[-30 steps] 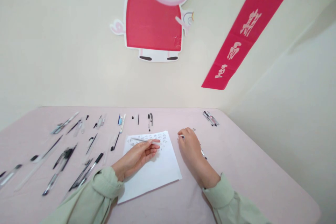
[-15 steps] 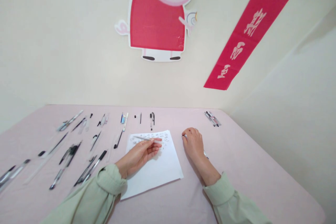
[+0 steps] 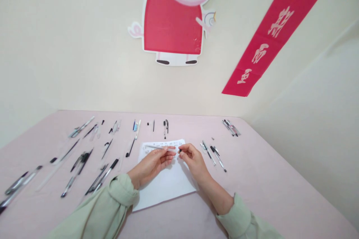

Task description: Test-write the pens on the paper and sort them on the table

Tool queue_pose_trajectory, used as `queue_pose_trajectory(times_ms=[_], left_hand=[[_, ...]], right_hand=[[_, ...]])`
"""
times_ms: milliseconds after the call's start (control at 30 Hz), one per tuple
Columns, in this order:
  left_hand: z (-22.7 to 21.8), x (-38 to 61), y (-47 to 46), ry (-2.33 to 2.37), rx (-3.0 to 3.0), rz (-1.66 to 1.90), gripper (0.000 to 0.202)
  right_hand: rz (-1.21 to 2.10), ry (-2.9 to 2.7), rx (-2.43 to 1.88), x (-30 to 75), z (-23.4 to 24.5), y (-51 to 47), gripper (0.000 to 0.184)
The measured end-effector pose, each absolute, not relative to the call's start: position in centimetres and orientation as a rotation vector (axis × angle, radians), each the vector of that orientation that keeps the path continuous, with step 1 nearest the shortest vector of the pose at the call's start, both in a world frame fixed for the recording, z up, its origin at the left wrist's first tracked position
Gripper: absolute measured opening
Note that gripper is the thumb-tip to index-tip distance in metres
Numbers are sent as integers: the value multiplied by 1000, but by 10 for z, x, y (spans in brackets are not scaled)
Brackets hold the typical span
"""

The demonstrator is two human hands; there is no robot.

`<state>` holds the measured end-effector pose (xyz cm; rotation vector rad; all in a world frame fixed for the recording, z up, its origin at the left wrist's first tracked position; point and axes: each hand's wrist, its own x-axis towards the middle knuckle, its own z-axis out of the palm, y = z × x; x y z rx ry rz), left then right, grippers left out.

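My left hand (image 3: 155, 162) is closed on a slim pale pen barrel (image 3: 153, 146), pinched between thumb and fingers above the paper. The barrel points away to the left. My right hand (image 3: 194, 160) pinches a small black pen part (image 3: 180, 151), its kind too small to make out, close to the barrel's right end; a small gap shows between them. Beneath both hands lies a white sheet of paper (image 3: 165, 190) with handwriting along its top. Just right of my right hand are a capped pen (image 3: 209, 153) and a black-tipped pen (image 3: 218, 158).
Pens and pen parts lie in groups over the left of the pink table (image 3: 252, 194), among them a dark pen pile (image 3: 81, 160) and a black-capped pen (image 3: 106, 175). A pen bundle (image 3: 231, 128) rests at the back right. The wall (image 3: 98, 63) rises behind.
My right hand has moved left from the pens on the right to the barrel's end, now with a small black part in its fingers. My left hand still holds the barrel. The view has shifted slightly.
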<state>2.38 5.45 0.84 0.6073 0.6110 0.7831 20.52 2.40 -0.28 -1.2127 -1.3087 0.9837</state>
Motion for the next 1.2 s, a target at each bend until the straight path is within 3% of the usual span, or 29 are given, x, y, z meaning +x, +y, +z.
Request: queue_pose_trajectory(times_ms=[233, 567, 1200], left_hand=[[8, 24, 55, 617, 613, 782, 18], [10, 24, 54, 610, 647, 769, 19], [10, 25, 53, 619, 621, 768, 21]], right_hand=[[973, -1270, -1223, 203, 1, 23, 11], [1169, -1139, -1157, 198, 3, 20, 19], [959, -1156, -1200, 196, 3, 22, 16]])
